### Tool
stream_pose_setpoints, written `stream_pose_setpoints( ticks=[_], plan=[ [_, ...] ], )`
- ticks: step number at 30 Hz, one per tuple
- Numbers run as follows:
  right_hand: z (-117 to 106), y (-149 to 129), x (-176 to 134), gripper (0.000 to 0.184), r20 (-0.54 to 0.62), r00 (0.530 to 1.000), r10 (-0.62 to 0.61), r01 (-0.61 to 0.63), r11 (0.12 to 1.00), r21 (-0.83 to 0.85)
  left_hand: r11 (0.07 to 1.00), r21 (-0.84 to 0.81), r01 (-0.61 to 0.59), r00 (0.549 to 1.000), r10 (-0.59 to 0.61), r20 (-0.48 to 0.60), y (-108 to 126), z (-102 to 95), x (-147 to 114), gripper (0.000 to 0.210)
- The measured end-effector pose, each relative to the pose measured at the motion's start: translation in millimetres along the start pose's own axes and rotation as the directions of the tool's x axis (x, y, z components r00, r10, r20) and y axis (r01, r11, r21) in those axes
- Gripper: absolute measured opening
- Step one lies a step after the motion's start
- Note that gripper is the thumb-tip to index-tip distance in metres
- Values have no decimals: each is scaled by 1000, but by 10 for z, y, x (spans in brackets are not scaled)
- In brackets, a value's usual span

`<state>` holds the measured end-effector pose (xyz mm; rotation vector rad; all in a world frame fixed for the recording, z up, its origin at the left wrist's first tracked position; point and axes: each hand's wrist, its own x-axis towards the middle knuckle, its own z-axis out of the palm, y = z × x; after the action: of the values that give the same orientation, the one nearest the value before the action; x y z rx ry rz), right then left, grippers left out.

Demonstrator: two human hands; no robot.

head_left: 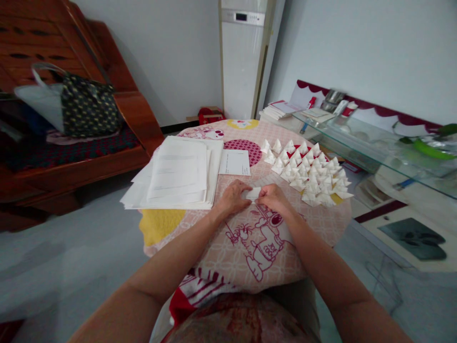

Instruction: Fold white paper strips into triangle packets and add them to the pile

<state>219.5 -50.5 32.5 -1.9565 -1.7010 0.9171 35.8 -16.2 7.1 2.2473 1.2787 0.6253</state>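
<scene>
A small white paper piece (253,193) lies on the worktop (228,247) near its middle, pinched from both sides: left hand (233,196) and right hand (274,198) each grip an end. Folded paper triangles (309,174) cluster just right; a paper stack (178,174) sits left.

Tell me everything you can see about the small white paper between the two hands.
The paper is small, white and thin, looking like plain sheet paper. It lies flat on the pink patterned cloth, near the table's middle. The left hand covers its left end and the right hand its right end, fingertips pressing on it. Only a short strip shows between them, so its full shape cannot be told.
</scene>
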Motion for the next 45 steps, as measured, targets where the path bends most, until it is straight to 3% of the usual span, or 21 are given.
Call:
stream_pose_setpoints(
  ticks=[7,14,17,19,22,28,32,37,41,45],
  plan=[
    [-23,-31,-21,18,38,998,54,-57,995,76,995,-94,-33,993,44,111,-184,-83,34,61],
    [-68,-26,-75,19,57,993,101,-106,989,100,967,-167,-195,938,233,256,-438,-235,95,76],
    [-100,14,-103,16,65,988,139,-150,968,199,929,-280,-240,923,308,230,-464,-260,100,69],
    [-112,56,-114,12,68,987,145,-159,938,308,914,-338,-223,940,294,174,-433,-255,97,61],
    [-110,114,-120,9,75,987,145,-163,904,396,937,-270,-220,969,242,52,-332,-235,99,50],
    [-81,166,-131,15,61,994,89,-107,892,439,949,-23,-313,936,313,160,-167,-179,128,67],
    [-69,177,-153,22,59,997,58,-79,878,472,951,-25,-307,937,307,169,-142,-147,97,72],
    [-76,158,-184,27,63,997,50,-75,858,508,946,-88,-311,943,319,96,-103,-154,14,67],
    [-97,141,-201,24,79,995,66,-98,835,542,937,-122,-328,941,336,51,-55,-191,-46,52],
    [-91,155,-214,25,39,996,74,-83,831,550,921,-179,-345,936,353,14,-13,-271,-78,18]
  ],
)
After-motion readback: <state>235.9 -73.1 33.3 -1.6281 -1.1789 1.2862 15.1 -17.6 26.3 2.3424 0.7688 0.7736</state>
